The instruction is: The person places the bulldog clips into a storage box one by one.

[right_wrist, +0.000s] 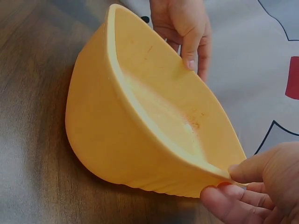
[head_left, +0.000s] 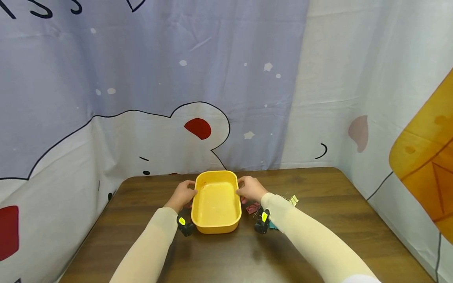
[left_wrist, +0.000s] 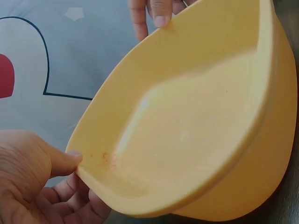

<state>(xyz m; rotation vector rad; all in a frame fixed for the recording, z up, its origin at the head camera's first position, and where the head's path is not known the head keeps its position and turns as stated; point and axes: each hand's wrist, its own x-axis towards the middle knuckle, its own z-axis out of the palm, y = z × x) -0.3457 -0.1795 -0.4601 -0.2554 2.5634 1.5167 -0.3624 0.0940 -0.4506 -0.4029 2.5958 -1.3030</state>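
Observation:
A yellow plastic basin, rectangular with rounded corners, is held between both hands near the middle of the table. My left hand pinches its left rim, the thumb over the edge and the fingers outside and below. On the opposite side my right hand pinches the right rim the same way. In the left wrist view the basin shows no contents, only small reddish marks inside near one end. Those marks also appear in the right wrist view of the basin.
Beside and partly under the right forearm lie several binder clips: a dark red one, a yellow one and a teal one. The brown wooden table meets a printed curtain at its back edge.

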